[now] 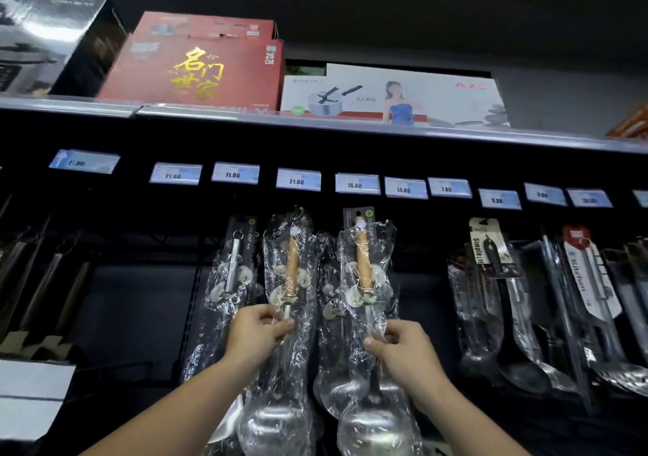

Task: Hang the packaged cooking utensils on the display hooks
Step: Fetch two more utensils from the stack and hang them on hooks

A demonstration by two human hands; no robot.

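Observation:
Two wooden-handled steel ladles in clear plastic bags are held up against the dark display wall. My left hand (pixel 257 329) grips the left ladle (pixel 291 266) at its metal stem, its bag top near the 21.80 price tag (pixel 298 178). My right hand (pixel 399 345) pinches the right ladle (pixel 363 261) at its stem; the hole in that bag sits at a hook under the 16.80 tag (pixel 357 183). A third bagged utensil with a steel handle (pixel 233 263) hangs just left of my left hand. The hooks themselves are mostly hidden in the dark.
More packaged utensils hang at the right (pixel 498 273) and steel handles at the far left (pixel 45 280). A shelf edge (pixel 315 121) above carries boxed cookware, including a red box (pixel 196 70) and a white one (pixel 392 98). A row of price tags runs below it.

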